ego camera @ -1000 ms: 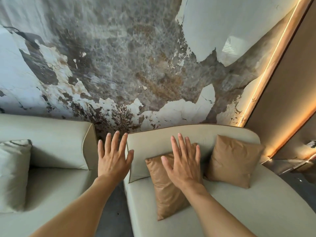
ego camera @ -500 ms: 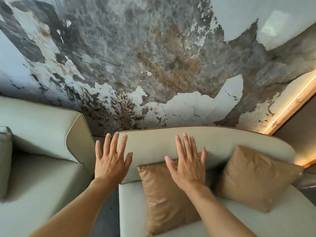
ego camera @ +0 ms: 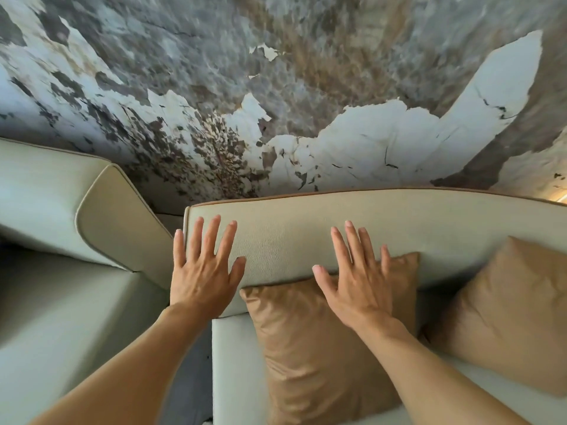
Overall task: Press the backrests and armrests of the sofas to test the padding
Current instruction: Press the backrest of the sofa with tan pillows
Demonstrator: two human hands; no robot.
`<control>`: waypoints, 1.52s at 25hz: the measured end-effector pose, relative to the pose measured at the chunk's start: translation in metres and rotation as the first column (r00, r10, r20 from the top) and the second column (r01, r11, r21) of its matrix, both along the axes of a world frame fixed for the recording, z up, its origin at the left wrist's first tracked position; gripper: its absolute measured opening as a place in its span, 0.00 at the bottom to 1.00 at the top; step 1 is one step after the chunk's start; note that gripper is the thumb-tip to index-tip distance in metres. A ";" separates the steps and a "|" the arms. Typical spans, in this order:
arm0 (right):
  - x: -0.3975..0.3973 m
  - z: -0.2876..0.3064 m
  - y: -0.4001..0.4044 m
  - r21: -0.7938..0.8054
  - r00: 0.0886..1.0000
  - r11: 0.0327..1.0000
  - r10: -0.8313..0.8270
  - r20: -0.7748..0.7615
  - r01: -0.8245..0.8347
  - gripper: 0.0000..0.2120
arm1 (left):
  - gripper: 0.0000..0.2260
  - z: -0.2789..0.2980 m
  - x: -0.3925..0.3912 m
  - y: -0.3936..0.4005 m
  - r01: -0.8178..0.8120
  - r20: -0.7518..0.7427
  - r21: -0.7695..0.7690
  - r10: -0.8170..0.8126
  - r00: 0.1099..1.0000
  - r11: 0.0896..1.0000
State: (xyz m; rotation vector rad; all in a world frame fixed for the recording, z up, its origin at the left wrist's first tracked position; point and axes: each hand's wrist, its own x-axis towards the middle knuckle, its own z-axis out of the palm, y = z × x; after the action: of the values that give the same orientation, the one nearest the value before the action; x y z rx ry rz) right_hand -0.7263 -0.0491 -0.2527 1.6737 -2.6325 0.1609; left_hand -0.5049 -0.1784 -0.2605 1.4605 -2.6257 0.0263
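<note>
Both hands are held flat, with no grip formed on anything: fingers are spread wide and nothing is clasped. The left hand [ego camera: 204,271] is laid over the left end of the backrest [ego camera: 306,237] of the right-hand sofa [ego camera: 236,363], its fingertips reaching close to the top edge and its little finger just at the rounded corner. The right hand [ego camera: 357,282] is set further along the same backrest, with its fingers against the pale fabric and its palm overlapping the top edge of a tan cushion [ego camera: 306,348] that is propped against the backrest. A second tan cushion [ego camera: 515,308] is seen leaning further right.

The backrest lies straight ahead of both hands, its long axis running left to right across the view, so any press is judged to go forward into the padding. No clear dent in the fabric can be made out, so whether pressure is being applied cannot be told.

The other sofa [ego camera: 46,302] stands to the left across a narrow gap, its armrest [ego camera: 116,216] nearest the left hand; that hand is judged better placed for it.
</note>
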 end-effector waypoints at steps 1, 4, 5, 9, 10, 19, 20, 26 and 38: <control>-0.007 -0.010 -0.006 -0.003 1.000 1.000 0.001 0.004 -0.001 0.35 | 0.29 -0.010 -0.007 -0.009 0.022 -0.005 -0.021 -0.022 1.000 1.000; -0.024 -0.033 -0.033 -0.048 1.000 0.999 -0.002 0.011 0.002 0.35 | 0.28 -0.034 -0.023 -0.034 0.010 -0.024 -0.020 -0.010 1.000 1.000; -0.028 -0.039 -0.042 -0.061 1.000 0.998 -0.002 0.009 0.002 0.35 | 0.28 -0.043 -0.024 -0.040 -0.006 -0.039 -0.004 0.006 0.999 1.000; -0.031 -0.072 -0.070 -0.126 1.000 0.992 0.011 -0.008 -0.012 0.34 | 0.28 -0.073 -0.021 -0.048 -0.002 -0.032 -0.065 -0.001 0.999 0.998; -0.031 -0.082 -0.074 -0.148 1.000 0.989 0.013 -0.019 -0.015 0.34 | 0.28 -0.078 -0.021 -0.050 -0.003 -0.032 -0.092 0.000 0.999 0.996; -0.039 -0.113 -0.100 -0.312 0.989 0.950 -0.062 -0.133 0.018 0.32 | 0.28 -0.091 -0.035 -0.073 -0.009 -0.067 -0.234 -0.006 0.998 0.972; -0.041 -0.113 -0.104 -0.318 0.988 0.948 -0.070 -0.139 0.023 0.32 | 0.28 -0.091 -0.038 -0.078 -0.006 -0.070 -0.242 -0.012 0.997 0.970; -0.054 -0.117 -0.129 -0.346 0.981 0.937 -0.106 -0.163 0.044 0.32 | 0.28 -0.093 -0.052 -0.108 0.017 -0.067 -0.277 -0.037 0.997 0.961; -0.081 -0.124 -0.176 -0.412 0.965 0.908 -0.173 -0.195 0.079 0.32 | 0.28 -0.093 -0.087 -0.165 0.059 -0.067 -0.294 -0.082 0.994 0.954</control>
State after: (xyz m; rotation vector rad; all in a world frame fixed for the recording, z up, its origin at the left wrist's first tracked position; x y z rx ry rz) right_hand -0.8070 -0.2255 -0.3762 1.2984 -2.3269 0.4449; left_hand -0.5919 -0.3435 -0.3533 1.2422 -2.4796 0.3278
